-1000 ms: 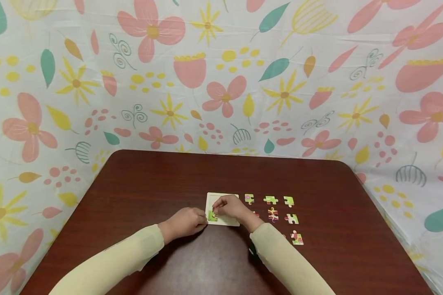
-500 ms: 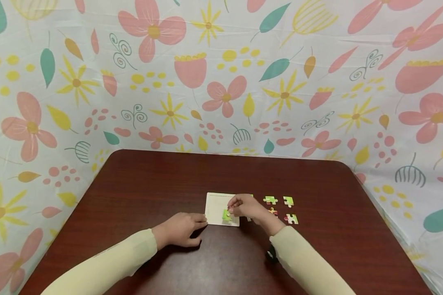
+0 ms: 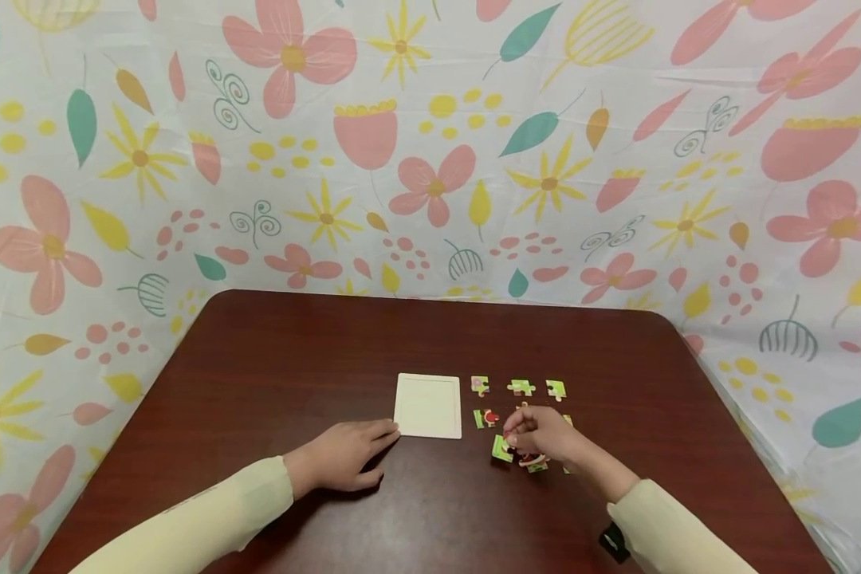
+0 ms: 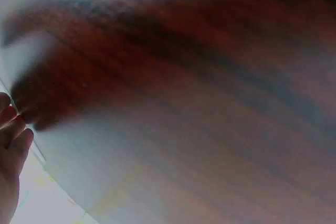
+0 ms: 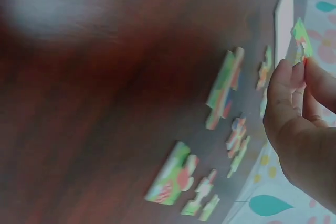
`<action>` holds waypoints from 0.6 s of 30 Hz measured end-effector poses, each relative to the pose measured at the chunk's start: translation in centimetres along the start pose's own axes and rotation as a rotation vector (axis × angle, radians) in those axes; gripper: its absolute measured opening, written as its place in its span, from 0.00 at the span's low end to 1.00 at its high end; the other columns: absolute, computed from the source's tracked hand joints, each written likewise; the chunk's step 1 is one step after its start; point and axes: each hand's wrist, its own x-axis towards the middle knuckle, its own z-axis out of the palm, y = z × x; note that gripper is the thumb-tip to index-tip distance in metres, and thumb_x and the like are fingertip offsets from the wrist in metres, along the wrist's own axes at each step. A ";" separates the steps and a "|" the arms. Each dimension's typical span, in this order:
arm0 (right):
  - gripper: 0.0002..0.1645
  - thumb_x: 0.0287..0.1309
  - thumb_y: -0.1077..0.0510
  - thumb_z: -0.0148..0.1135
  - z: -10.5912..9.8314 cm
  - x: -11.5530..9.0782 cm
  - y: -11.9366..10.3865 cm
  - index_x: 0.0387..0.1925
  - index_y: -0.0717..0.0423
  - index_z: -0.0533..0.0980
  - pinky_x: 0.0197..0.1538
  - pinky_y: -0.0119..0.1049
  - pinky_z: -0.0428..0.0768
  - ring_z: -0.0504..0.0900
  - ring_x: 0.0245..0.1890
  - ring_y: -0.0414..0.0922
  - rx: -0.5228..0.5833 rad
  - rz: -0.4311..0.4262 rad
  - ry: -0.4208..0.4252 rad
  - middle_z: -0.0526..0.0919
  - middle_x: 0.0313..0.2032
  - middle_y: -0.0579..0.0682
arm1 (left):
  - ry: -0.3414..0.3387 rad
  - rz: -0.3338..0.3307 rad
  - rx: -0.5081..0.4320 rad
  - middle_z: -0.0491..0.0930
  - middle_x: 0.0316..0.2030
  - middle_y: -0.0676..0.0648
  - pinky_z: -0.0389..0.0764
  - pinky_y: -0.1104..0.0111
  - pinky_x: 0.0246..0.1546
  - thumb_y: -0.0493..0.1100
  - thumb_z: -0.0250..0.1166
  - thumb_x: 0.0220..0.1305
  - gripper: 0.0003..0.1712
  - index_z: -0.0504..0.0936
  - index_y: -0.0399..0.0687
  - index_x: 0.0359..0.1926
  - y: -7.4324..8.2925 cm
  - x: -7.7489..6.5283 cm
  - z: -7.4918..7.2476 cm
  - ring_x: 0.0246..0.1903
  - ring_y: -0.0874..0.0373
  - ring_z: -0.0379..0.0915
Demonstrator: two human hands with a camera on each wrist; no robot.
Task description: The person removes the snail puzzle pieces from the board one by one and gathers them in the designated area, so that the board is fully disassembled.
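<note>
My right hand pinches a green jigsaw piece between thumb and fingertips, over the front of the loose pieces. In the right wrist view the held piece sticks out beyond the fingertips. My left hand rests on the table, fingers extended, with fingertips at the front left corner of a square cream puzzle tray. At the left edge of the left wrist view part of the left hand shows. The tray's recess holds no pieces.
Several loose jigsaw pieces lie in rough rows right of the tray, among them a pink-flower piece, a green one and a corner piece. The right hand partly covers others. A floral cloth hangs behind the dark wooden table.
My right hand has lifted the green piece out of the tray's front left corner and carried it right, over the loose pieces. The left hand's fingers have straightened at the tray's edge.
</note>
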 end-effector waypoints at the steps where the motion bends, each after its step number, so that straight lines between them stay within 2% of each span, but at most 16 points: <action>1: 0.13 0.68 0.65 0.62 -0.1 -0.2 0.2 0.48 0.73 0.75 0.42 0.46 0.88 0.82 0.35 0.42 0.005 -0.004 -0.005 0.83 0.36 0.51 | -0.001 -0.003 -0.008 0.75 0.68 0.44 0.82 0.62 0.61 0.52 0.61 0.69 0.33 0.75 0.42 0.70 0.0 0.0 0.0 0.65 0.52 0.77; 5: 0.14 0.69 0.64 0.62 0.0 -0.5 0.5 0.48 0.74 0.75 0.42 0.46 0.87 0.83 0.36 0.43 0.008 -0.029 -0.008 0.84 0.37 0.54 | -0.012 -0.018 -0.032 0.75 0.69 0.43 0.82 0.62 0.60 0.52 0.61 0.69 0.33 0.74 0.42 0.70 0.0 -0.1 0.1 0.66 0.51 0.77; 10: 0.11 0.65 0.65 0.65 0.9 0.1 0.2 0.44 0.72 0.78 0.41 0.43 0.87 0.84 0.35 0.43 -0.056 -0.069 0.009 0.85 0.36 0.59 | -0.026 -0.023 -0.045 0.74 0.70 0.43 0.82 0.62 0.59 0.51 0.59 0.70 0.33 0.73 0.42 0.71 -0.1 -0.4 0.0 0.66 0.51 0.76; 14: 0.08 0.62 0.67 0.67 1.8 0.8 0.0 0.40 0.69 0.80 0.34 0.40 0.83 0.82 0.32 0.42 -0.109 -0.077 0.029 0.86 0.33 0.59 | -0.026 -0.025 -0.059 0.72 0.71 0.42 0.83 0.63 0.59 0.49 0.57 0.72 0.32 0.71 0.42 0.73 0.0 -0.6 0.0 0.67 0.51 0.75; 18: 0.04 0.61 0.68 0.67 2.5 1.2 0.1 0.37 0.68 0.81 0.27 0.37 0.77 0.80 0.29 0.41 -0.173 -0.086 0.016 0.86 0.31 0.59 | -0.012 0.005 -0.056 0.72 0.71 0.40 0.84 0.63 0.56 0.47 0.56 0.73 0.32 0.71 0.39 0.73 0.1 -0.7 0.2 0.67 0.49 0.76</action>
